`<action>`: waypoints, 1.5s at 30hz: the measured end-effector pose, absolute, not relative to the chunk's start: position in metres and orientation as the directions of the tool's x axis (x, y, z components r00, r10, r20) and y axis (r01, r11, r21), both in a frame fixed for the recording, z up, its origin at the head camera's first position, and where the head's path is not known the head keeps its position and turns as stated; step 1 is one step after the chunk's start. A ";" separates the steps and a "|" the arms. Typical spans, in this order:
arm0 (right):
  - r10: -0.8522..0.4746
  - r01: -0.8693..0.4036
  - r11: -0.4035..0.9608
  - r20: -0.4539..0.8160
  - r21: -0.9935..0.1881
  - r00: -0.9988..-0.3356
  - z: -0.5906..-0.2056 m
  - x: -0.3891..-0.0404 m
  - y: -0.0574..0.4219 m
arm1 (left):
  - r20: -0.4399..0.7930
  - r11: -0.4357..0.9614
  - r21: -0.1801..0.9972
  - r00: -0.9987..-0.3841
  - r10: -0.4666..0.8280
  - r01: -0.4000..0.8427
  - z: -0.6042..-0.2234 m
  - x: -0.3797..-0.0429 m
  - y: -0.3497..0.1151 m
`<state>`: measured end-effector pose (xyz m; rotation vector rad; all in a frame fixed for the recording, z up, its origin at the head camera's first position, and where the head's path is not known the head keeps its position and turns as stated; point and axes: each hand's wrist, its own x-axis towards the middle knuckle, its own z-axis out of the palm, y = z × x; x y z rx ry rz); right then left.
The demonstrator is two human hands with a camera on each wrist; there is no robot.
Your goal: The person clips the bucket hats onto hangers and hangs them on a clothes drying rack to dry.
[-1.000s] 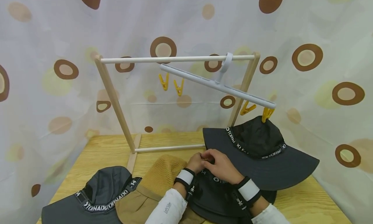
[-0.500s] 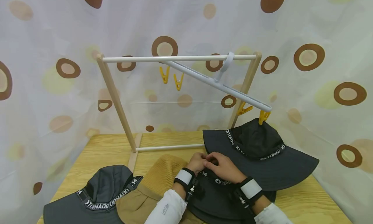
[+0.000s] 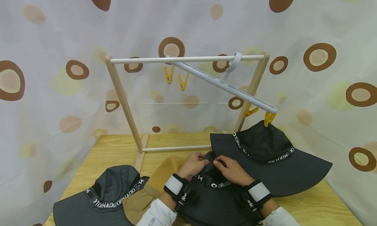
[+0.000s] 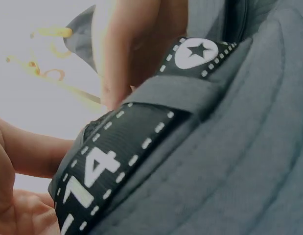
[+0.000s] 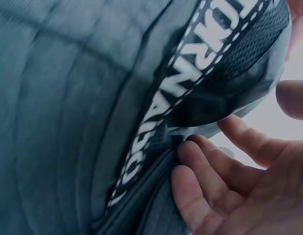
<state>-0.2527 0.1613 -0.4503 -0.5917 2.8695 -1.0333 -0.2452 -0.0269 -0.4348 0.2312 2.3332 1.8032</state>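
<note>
A dark wide-brimmed sun hat (image 3: 218,201) lies at the front centre of the table, with a lettered band round its crown. My left hand (image 3: 190,167) holds the left side of the crown, its fingers behind the fabric in the left wrist view. From the right, my right hand (image 3: 234,171) grips the crown near its top; its fingers (image 5: 200,166) curl against the cloth in the right wrist view. Just behind, another dark sun hat (image 3: 265,177) hangs by its crown from a yellow clip (image 3: 268,118) on the white hanger (image 3: 219,83).
The hanger tilts down to the right on the rack's top bar (image 3: 188,59). Two yellow clips (image 3: 183,82) dangle at its left, and another yellow clip (image 3: 249,111) at its right. A tan hat (image 3: 139,199) and a grey hat (image 3: 117,183) lie at the left.
My hands have drawn apart on the crown, the left one shifting left, so more of the crown and band shows. The hanger has swung slightly.
</note>
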 end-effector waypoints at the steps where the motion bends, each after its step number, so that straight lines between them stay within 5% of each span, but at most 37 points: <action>1: -0.365 -0.342 0.704 0.095 -0.622 -0.926 -0.450 -0.253 0.161 | -0.043 0.245 0.969 -0.970 0.240 0.018 -0.433 -0.243 -0.029; 11: -0.341 -0.348 0.682 0.142 -0.643 -0.929 -0.447 -0.252 0.159 | 0.027 0.273 0.955 -0.953 0.303 0.114 -0.404 -0.215 -0.045; 29: -0.261 -0.205 0.640 0.041 -0.741 -0.965 -0.447 -0.255 0.167 | 0.213 0.281 0.901 -0.900 0.382 0.332 -0.338 -0.176 -0.071; 45: -0.409 -0.230 0.541 -0.014 -0.809 -0.912 -0.444 -0.253 0.182 | 0.422 0.280 0.791 -0.817 0.393 0.544 -0.294 -0.169 -0.098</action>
